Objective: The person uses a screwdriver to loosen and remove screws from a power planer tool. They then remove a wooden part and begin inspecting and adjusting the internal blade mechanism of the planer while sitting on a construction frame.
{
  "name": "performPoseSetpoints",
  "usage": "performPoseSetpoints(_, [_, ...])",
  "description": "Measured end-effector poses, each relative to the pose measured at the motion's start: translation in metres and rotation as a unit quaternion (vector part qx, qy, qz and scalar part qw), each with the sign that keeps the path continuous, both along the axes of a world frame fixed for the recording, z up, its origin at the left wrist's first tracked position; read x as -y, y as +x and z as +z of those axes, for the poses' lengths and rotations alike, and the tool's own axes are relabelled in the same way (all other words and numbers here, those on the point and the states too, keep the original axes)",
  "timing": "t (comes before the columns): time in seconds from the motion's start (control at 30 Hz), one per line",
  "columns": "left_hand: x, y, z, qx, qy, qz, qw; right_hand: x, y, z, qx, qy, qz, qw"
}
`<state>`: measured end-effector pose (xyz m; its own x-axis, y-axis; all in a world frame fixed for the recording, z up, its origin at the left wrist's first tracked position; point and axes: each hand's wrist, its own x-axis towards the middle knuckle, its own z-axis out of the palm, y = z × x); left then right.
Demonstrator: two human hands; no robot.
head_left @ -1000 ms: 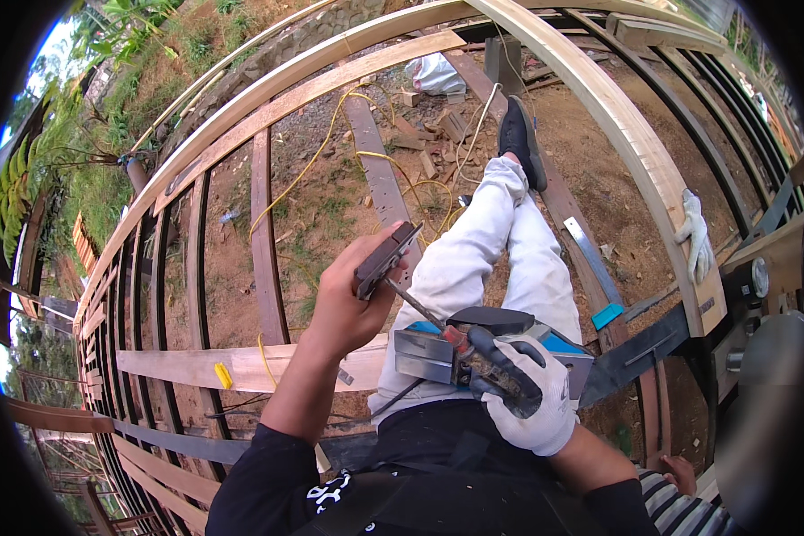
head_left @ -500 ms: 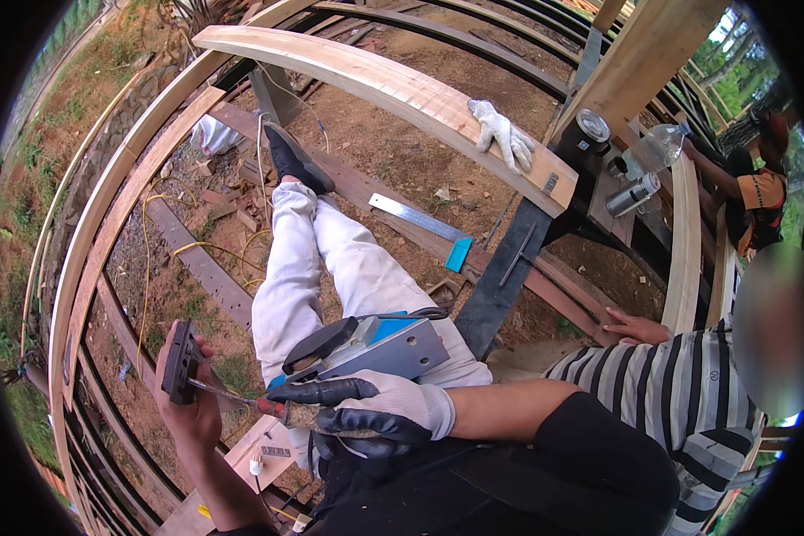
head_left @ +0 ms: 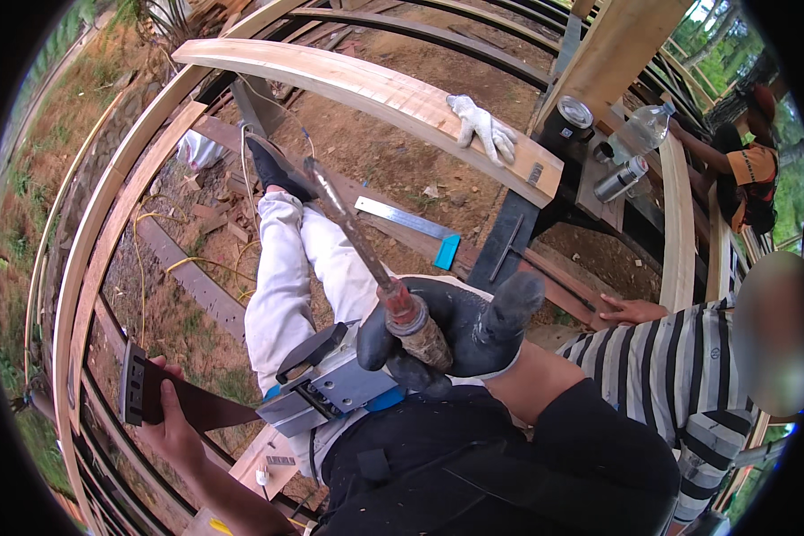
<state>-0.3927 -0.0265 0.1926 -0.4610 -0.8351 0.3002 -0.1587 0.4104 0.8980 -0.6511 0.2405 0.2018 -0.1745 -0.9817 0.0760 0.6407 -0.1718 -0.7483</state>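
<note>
My gloved right hand [head_left: 456, 335] is turned palm up, its fingers bent around the worn handle of a screwdriver [head_left: 402, 308] with a red collar; the shaft points up and away. My bare left hand [head_left: 177, 427] grips a dark flat piece [head_left: 132, 393] with holes along its end, apart from the screwdriver. I cannot make out what kind of part it is. An electric planer [head_left: 330, 386], grey and blue, lies on my lap with its flat metal sole showing. The right hand partly covers it.
A long timber beam [head_left: 330, 71] bears a white work glove [head_left: 482, 129]. A square [head_left: 406, 217] with a blue handle lies ahead. Bottles [head_left: 639, 134] and a black cup [head_left: 567, 121] stand at right. A person in a striped shirt [head_left: 661, 375] sits close at right; another person [head_left: 749, 170] is farther off.
The screwdriver has come away from the dark piece and swung upward as my right hand turned over and moved right. My left hand moved left and lower with the piece. The planer has tilted.
</note>
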Motion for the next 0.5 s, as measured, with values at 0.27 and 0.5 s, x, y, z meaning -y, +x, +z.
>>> performPoseSetpoints(0.27, [-0.02, -0.013, 0.005, 0.015, 0.053, -0.068, 0.996, 0.02, 0.005, 0.004, -0.421, 0.078, -0.085, 0.9])
performPoseSetpoints(0.5, [-0.025, -0.023, 0.01, -0.031, 0.173, -0.131, 0.976, 0.037, 0.025, 0.012, -0.526, 0.038, 0.001, 0.85])
